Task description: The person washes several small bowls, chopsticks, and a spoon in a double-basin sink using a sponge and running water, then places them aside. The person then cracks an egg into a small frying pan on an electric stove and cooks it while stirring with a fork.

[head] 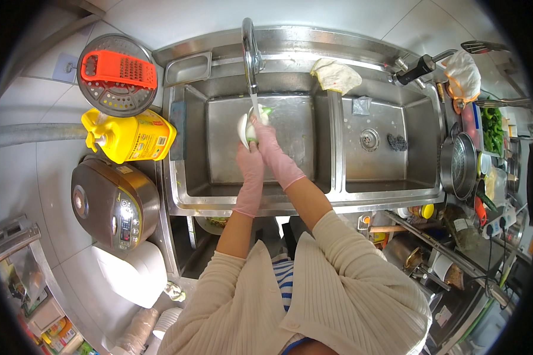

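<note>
Both my hands wear pink gloves and meet over the left basin of a steel double sink (284, 164). In my left hand (250, 157) is the lower end of a white dish (243, 126), perhaps a bowl or spoon. My right hand (264, 131) presses against the dish from the right, close to a white and green sponge or cloth (265, 112) whose kind I cannot tell. Water runs from the curved chrome faucet (248, 53) onto the dish and my fingers. My fingers hide part of the dish.
Left of the sink are a yellow pump jug (133, 135), a rice cooker (115, 204) and an orange grater (120, 69) on a round perforated steel plate (115, 100). A cream cloth (336, 75) hangs over the basin divider. Steel wool (397, 142) lies in the right basin, with pans (459, 166) beyond.
</note>
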A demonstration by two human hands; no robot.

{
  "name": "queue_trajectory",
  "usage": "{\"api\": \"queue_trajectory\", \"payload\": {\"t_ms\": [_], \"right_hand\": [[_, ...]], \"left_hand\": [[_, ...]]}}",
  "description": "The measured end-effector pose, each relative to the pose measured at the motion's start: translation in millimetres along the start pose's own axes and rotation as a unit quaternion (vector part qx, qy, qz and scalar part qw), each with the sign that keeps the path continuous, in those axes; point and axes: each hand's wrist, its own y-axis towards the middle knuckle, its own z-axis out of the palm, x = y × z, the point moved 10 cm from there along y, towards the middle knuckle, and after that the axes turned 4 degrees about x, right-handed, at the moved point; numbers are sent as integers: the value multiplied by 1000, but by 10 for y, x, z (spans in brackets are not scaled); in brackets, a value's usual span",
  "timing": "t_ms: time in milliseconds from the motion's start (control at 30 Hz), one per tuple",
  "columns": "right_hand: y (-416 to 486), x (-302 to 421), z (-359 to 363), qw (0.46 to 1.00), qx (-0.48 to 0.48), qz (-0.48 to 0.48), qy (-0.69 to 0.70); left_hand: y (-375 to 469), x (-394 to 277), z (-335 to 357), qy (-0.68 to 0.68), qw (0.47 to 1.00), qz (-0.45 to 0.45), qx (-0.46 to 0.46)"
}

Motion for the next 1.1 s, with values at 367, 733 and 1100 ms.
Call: {"api": "queue_trajectory", "payload": {"t_ms": [367,733,1100], "right_hand": [[-63,343,-11,930,225,15,-291],[-509,347,-322,923,271,21,-272],[-299,479,-578,974,159,-45,-158]], "left_hand": [[721,-232,223,-88,985,39,142],[1253,39,539,-136,982,-50,121],[776,41,508,-313,922,-179,140]]}}
